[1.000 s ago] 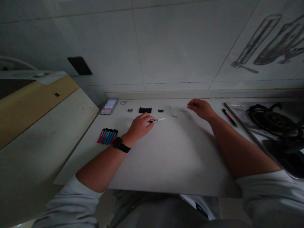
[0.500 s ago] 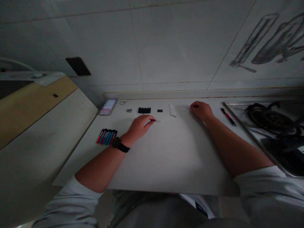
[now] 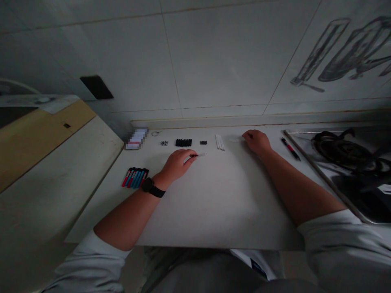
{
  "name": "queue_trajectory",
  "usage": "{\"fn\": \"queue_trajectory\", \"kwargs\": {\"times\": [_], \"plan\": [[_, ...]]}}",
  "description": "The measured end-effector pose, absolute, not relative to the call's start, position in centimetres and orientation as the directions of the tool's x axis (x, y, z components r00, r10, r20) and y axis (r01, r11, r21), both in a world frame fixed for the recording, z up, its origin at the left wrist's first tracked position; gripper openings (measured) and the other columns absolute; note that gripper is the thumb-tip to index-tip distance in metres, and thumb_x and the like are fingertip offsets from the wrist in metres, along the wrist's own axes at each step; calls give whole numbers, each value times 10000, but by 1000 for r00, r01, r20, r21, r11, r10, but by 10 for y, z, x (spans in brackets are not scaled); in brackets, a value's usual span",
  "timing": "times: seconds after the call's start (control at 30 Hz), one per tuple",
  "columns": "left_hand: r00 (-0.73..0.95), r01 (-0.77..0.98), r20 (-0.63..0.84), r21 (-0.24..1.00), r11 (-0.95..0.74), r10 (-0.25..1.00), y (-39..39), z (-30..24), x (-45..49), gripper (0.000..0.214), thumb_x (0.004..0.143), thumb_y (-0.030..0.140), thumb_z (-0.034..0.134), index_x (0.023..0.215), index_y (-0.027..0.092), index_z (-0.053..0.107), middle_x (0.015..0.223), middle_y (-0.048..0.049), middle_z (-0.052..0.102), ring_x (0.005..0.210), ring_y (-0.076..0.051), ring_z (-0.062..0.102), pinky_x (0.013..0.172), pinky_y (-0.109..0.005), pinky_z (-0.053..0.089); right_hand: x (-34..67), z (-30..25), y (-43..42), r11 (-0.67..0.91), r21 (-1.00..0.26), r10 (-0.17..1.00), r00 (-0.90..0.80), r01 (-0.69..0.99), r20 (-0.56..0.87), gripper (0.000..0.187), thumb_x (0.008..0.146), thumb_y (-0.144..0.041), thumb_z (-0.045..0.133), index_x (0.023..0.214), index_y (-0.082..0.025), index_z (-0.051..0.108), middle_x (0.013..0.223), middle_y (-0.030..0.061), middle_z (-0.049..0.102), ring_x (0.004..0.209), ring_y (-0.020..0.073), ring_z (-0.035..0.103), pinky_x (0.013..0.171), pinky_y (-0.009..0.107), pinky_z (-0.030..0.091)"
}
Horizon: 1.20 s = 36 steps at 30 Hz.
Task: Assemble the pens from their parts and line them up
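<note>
My left hand (image 3: 179, 163), wearing a black watch, is pinched round a slim pen part; its clear whitish end (image 3: 202, 154) sticks out to the right, the rest hidden in my fingers. My right hand (image 3: 255, 141) is closed at the back right, fingertips down by a faint, clear small pile (image 3: 234, 138); whatever they grip is hidden. Between the hands lie thin white refills (image 3: 219, 142) in a row. Further left are small dark pieces (image 3: 203, 143), a row of black tubular parts (image 3: 183, 143) and several small springs (image 3: 164, 143).
Red and blue pen barrels (image 3: 135, 178) lie by my left wrist. A ring-like item (image 3: 155, 133) and a blurred packet (image 3: 137, 138) are at the back left. On the right, a red-and-black pen (image 3: 290, 149) lies beside the metal-rimmed stove (image 3: 319, 171).
The view has shifted slightly, so everything sits a little further left. Both hands stay almost in place; the right fingertips have closed in a little lower over the clear pile.
</note>
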<state>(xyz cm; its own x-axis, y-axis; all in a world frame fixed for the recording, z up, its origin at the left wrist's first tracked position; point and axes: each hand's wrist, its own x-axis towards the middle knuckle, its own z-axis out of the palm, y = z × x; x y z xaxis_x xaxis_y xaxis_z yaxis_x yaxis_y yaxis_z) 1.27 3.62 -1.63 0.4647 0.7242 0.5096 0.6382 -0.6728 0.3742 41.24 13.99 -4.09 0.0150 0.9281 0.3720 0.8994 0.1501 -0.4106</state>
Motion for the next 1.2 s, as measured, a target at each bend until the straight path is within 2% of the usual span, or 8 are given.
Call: {"fn": "queue_trajectory", "kwargs": {"times": [0.07, 0.2, 0.33, 0.53, 0.7, 0.97, 1.1, 1.2], "plan": [[469, 647, 505, 362, -672, 724, 36, -16, 13, 144, 1015, 316, 627, 1105, 228, 698, 1052, -51, 768, 983, -209, 716, 918, -394, 559, 412, -40, 139, 186, -411, 928, -21, 893, 373, 275, 918, -326, 574, 1019, -213, 804, 1013, 111, 761, 898, 248, 670, 861, 363, 510], [477, 648, 503, 352, -675, 720, 36, -15, 14, 137, 1015, 309, 628, 1097, 222, 693, 1045, -50, 771, 971, -208, 719, 916, -392, 552, 408, -44, 139, 335, -388, 915, -197, 859, 353, 311, 876, -232, 598, 1108, -222, 806, 1167, 99, 725, 993, 227, 671, 969, 352, 517], [478, 659, 492, 347, -667, 728, 35, -15, 15, 140, 1016, 315, 626, 1088, 215, 692, 1035, -53, 774, 967, -212, 720, 905, -385, 550, 406, -48, 139, 370, -331, 906, -258, 868, 336, 329, 886, -225, 604, 1147, -212, 804, 1190, 102, 707, 1055, 233, 667, 1047, 353, 498], [479, 667, 491, 336, -665, 728, 34, -14, 15, 140, 1015, 312, 622, 1087, 215, 691, 1019, -53, 774, 952, -218, 718, 887, -386, 550, 406, -44, 136, 377, -303, 902, -273, 875, 333, 286, 907, -284, 633, 1116, -207, 812, 1167, 111, 699, 1055, 233, 667, 1061, 345, 488], [483, 668, 485, 335, -665, 729, 33, -13, 15, 129, 1010, 301, 628, 1082, 213, 687, 1030, -52, 776, 960, -220, 720, 892, -392, 547, 401, -40, 134, 342, -289, 912, -242, 894, 333, 264, 908, -321, 637, 1063, -201, 813, 1142, 110, 710, 1027, 234, 672, 1014, 344, 507], [483, 670, 484, 332, -664, 730, 35, -15, 14, 119, 996, 281, 649, 1084, 215, 692, 1037, -47, 777, 962, -214, 721, 895, -383, 544, 399, -39, 135, 278, -202, 918, -198, 939, 342, 244, 887, -229, 594, 1003, -159, 797, 1090, 134, 732, 1037, 261, 667, 1019, 352, 491], [484, 669, 485, 332, -665, 728, 35, -15, 14, 119, 997, 289, 650, 1079, 215, 694, 1022, -45, 779, 952, -207, 722, 892, -375, 544, 402, -38, 135, 255, -195, 921, -177, 947, 346, 268, 932, -243, 553, 1025, -154, 787, 1105, 145, 734, 1043, 264, 665, 1014, 367, 491], [483, 675, 482, 327, -662, 731, 34, -15, 15, 121, 998, 295, 647, 1075, 214, 695, 1029, -48, 778, 948, -207, 722, 896, -378, 542, 405, -38, 136, 266, -203, 927, -191, 942, 324, 249, 914, -248, 583, 1015, -156, 791, 1096, 142, 737, 1027, 256, 670, 1004, 355, 491]]}}
